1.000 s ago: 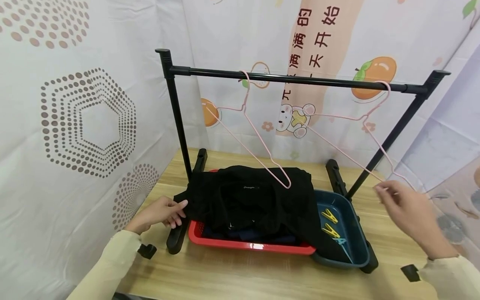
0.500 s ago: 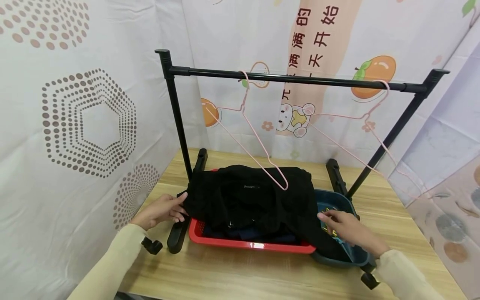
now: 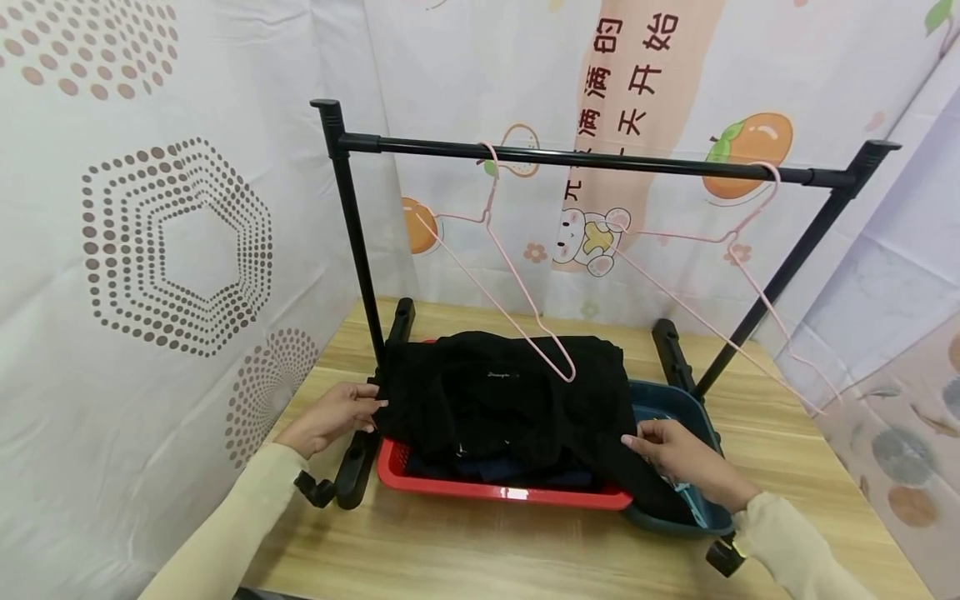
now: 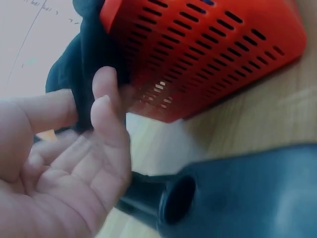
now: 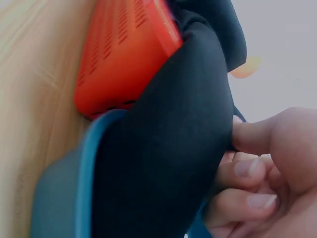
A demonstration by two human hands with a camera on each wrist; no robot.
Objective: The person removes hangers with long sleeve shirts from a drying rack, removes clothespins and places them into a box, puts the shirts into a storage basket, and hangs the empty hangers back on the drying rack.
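Observation:
A black garment (image 3: 517, 417) with small white lettering lies spread over a red basket (image 3: 450, 490). One dark flap hangs down over the blue basin (image 3: 660, 388) on the right. My left hand (image 3: 333, 417) pinches the garment's left edge; in the left wrist view its thumb and fingertips meet at the dark cloth (image 4: 86, 64). At the opposite edge, my right hand (image 3: 686, 454) pinches the fabric between thumb and index finger, its other fingers curled beneath, as the right wrist view shows. Dark blue cloth (image 3: 502, 471) shows below the garment inside the basket.
A black rack (image 3: 600, 159) stands over the basket, with a left pink hanger (image 3: 489, 218) and a right pink hanger (image 3: 731, 237) on its bar. The left hanger's lower corner overlaps the garment. A teal clip (image 3: 691, 502) lies in the basin. Patterned curtains enclose the wooden table (image 3: 480, 550).
My right hand has come from the right hanger down and left to the garment's right edge and grips it. My left hand has shifted slightly along the left edge. The right hanger swings.

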